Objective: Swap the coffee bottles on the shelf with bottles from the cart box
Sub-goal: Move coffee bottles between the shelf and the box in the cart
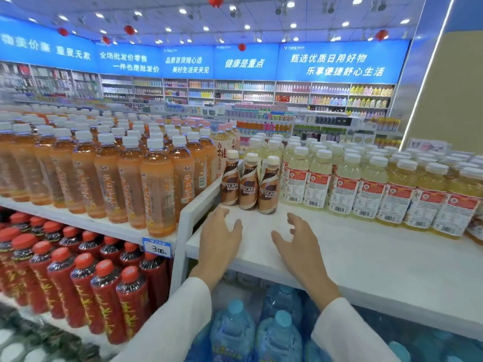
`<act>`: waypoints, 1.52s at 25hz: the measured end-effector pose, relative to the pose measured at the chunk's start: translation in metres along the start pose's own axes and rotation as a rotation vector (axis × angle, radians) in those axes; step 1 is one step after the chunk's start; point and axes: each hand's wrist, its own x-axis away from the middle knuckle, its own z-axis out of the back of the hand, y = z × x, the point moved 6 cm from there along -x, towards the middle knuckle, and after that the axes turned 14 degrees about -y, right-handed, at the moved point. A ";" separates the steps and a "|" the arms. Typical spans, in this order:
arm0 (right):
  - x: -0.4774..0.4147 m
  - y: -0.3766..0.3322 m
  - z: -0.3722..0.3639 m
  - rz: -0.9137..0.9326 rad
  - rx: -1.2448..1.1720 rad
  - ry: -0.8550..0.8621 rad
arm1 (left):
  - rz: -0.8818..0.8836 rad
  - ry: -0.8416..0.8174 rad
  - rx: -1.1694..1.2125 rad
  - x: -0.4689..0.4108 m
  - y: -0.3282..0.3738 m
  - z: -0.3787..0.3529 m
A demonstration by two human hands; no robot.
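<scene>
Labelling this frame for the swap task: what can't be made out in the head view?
Cart box: outside the head view's frame, nowhere visible.
Coffee bottles: three show; any behind are hidden by them; label small print too small.
Left hand and right hand: contact with the shelf unclear from this angle.
Water bottles: cut by the bottom edge, partly hidden by sleeves.

Blue banners [245,62] top the wall shelving [258,93] ahead of me. Ceiling spotlights [183,11] overhead, red lanterns [129,30] hanging among them.
</scene>
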 end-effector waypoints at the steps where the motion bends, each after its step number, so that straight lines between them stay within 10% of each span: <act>1: 0.018 -0.003 0.001 0.039 0.019 0.001 | -0.040 0.006 -0.002 0.018 -0.001 0.006; 8: 0.124 -0.023 -0.034 0.240 -0.051 -0.169 | 0.024 0.186 -0.095 0.162 -0.053 0.060; 19: 0.252 -0.010 -0.291 0.415 0.134 -0.743 | 0.828 0.368 -0.142 0.455 -0.255 0.111; 22: 0.291 -0.012 -0.360 0.386 0.176 -1.135 | 0.966 0.449 -0.083 0.523 -0.295 0.125; 30: 0.372 -0.008 -0.482 0.187 0.308 -1.230 | 1.249 0.465 0.043 0.623 -0.400 0.159; 38: 0.420 -0.007 -0.541 0.064 0.356 -1.248 | 1.196 0.146 0.150 0.587 -0.557 0.166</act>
